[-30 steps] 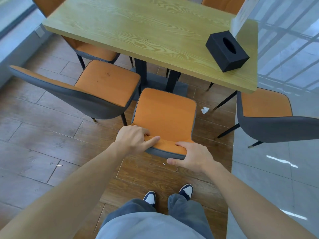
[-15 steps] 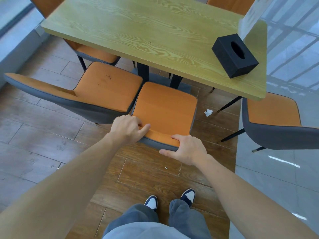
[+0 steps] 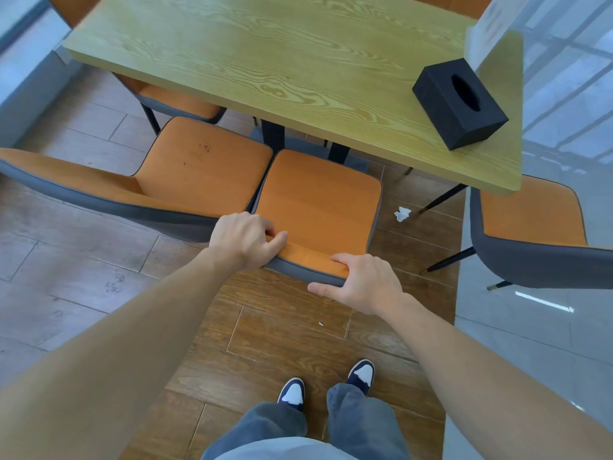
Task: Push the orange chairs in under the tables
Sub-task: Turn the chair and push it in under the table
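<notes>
1. A wooden table (image 3: 265, 54) with a pale yellow-green grained top fills the upper part of the head view; dark legs (image 3: 273, 136) drop from under its near edge.
2. An orange chair (image 3: 318, 207) with a grey shell stands directly before the person, its seat front close to the table's near edge and its backrest toward the person.
3. The left hand (image 3: 245, 239) grips the left part of the backrest top, fingers curled over the orange face and thumb lying along the rim.
4. The right hand (image 3: 365, 282) holds the right corner of the same backrest, fingers over the top and thumb stretched along the grey outer side.
5. A second orange chair (image 3: 185, 167) stands just to the left, angled, its seat edge touching or almost touching the held chair; dark specks mark its seat.
6. A third chair (image 3: 179, 101) sits partly under the table's left side, and a fourth (image 3: 537, 224) stands at the right, beyond the table's corner.
7. A black tissue box (image 3: 459, 102) rests on the table near its right end.
8. The floor is brown wood-look planking (image 3: 282, 343), meeting glossy grey tile (image 3: 530, 343) on the right.
9. A crumpled white scrap (image 3: 402, 214) lies on the floor right of the held chair.
10. The person's jeans and navy-and-white shoes (image 3: 293, 391) show at the bottom.
</notes>
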